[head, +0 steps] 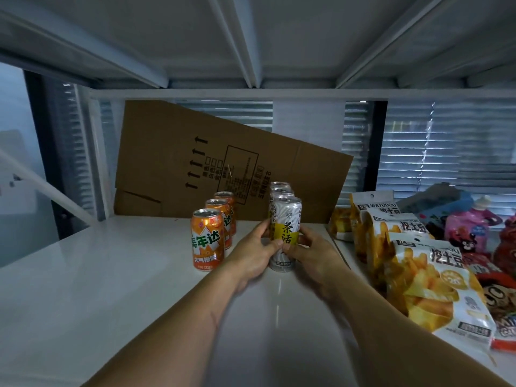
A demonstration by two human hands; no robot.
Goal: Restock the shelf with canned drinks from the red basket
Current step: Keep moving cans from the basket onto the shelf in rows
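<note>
A tall silver can with a yellow label point(287, 219) stands upright on the white shelf point(83, 289), at the front of a row of three like cans point(280, 188). My left hand point(252, 255) grips its left side, thumb across the label. My right hand point(312, 255) holds its right side, fingers curled round it. To the left, three orange soda cans point(208, 243) stand in a row running back. The red basket is out of view.
A flattened cardboard box point(223, 160) leans against the back of the shelf. Bags of potato snacks point(424, 280) and other colourful packets point(472, 233) fill the right side. The shelf above point(251, 37) hangs low overhead. Window blinds show behind.
</note>
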